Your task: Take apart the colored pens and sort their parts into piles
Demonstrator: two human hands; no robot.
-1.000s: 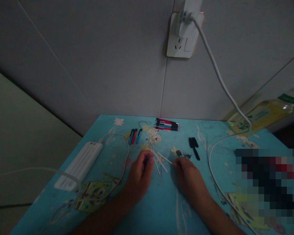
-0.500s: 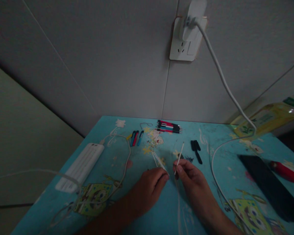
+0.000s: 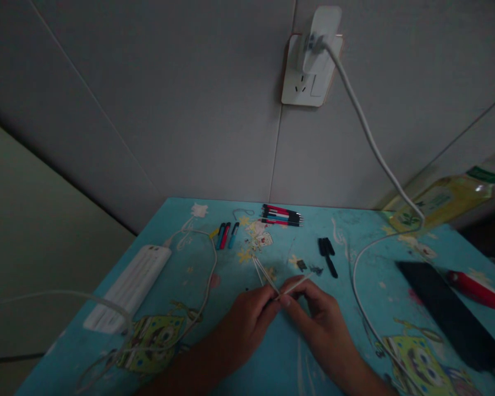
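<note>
My left hand [image 3: 253, 313] is closed, thumb and forefinger pinching the near ends of several thin white pen refills [image 3: 266, 272] that fan out away from me. Held in the fingers of my right hand [image 3: 313, 319] is another white pen refill [image 3: 299, 283], tilted up to the right. Its lower end meets the fingertips of my left hand. Small dark pen parts [image 3: 315, 270] lie just beyond my right hand. Farther off are black pen pieces [image 3: 329, 256], coloured pen barrels [image 3: 226, 235] and a row of red, blue and black pens [image 3: 281, 215].
A white power strip [image 3: 127, 289] and its cable lie at left. At right are a dark flat object [image 3: 454, 313], a red-handled object [image 3: 476, 289] and a bottle of yellow liquid [image 3: 441, 201]. A charger cable [image 3: 367, 132] hangs from the wall socket [image 3: 303, 88] onto the patterned tablecloth [image 3: 239, 379].
My right hand has moved left to my left hand. The refill in it has tipped from near upright to a low slant. The view has shifted slightly.
</note>
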